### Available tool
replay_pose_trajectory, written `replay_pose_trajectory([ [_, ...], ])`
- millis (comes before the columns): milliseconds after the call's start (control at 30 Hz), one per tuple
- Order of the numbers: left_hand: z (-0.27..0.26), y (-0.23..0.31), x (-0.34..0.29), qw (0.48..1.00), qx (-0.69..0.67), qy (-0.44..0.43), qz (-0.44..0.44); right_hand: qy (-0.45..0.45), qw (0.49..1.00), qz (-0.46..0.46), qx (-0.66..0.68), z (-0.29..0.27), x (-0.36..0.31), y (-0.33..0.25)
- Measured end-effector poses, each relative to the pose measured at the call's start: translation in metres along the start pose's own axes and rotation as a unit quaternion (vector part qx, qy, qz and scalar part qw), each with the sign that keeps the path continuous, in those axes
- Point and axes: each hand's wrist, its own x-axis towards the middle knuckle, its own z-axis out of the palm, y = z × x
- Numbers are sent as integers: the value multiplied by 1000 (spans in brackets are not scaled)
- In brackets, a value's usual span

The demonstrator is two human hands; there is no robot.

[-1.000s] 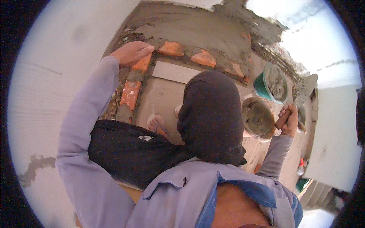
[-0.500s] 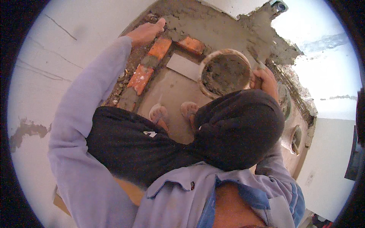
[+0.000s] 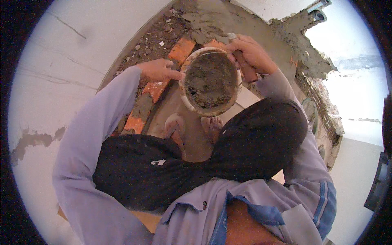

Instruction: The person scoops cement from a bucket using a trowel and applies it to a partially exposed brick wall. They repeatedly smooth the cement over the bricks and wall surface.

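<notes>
A round bucket (image 3: 182,92) of dark wet mortar (image 3: 210,81) stands in front of my feet, its rim smeared with pale mortar. My left hand (image 3: 157,70) is at the bucket's left rim, fingers bent and one fingertip against it. At the far right of the rim, my right hand (image 3: 255,55) is closed round the brown handle (image 3: 247,73) of what looks like a trowel. Its blade is mostly hidden by the hand. Orange bricks (image 3: 181,50) joined with grey mortar run in a row along the left, and another brick (image 3: 215,44) lies behind the bucket.
A pale tile (image 3: 246,98) lies partly under the bucket's right side. Rubble and soil (image 3: 157,36) fill the strip between the bricks and the white wall (image 3: 73,49). Wet mortar (image 3: 281,49) covers the far corner, with a pipe end (image 3: 318,15) there. My feet (image 3: 175,124) are close by.
The bucket has moved left, toward the brick row. My left hand has come down from the far bricks to its rim. My right hand has moved left and away from me, staying beside the bucket.
</notes>
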Motion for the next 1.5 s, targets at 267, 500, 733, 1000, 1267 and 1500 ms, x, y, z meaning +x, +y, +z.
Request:
replay_pose_trajectory([
  [267, 21, 16, 21, 1000, 24, 7, 19, 22, 992, 65, -102, -8, 41, 59],
  [500, 48, -99, 104, 981, 14, 194, 0, -35, 901, -117, -417, -84, -23, -21],
  [733, 83, -25, 67, 958, 54, 275, -51, -197, 754, -23, -626, -68, -114, -72],
  [1000, 106, 38, 34, 925, -41, 365, -103, -129, 744, -156, -637, -27, -70, 17],
  [1267, 107, 45, 2, 912, -111, 390, -51, -111, 770, -216, -591, 4, -23, 38],
  [1500, 125, 75, 23, 879, -172, 444, -30, -224, 849, -106, -466, 25, -18, 100],
])
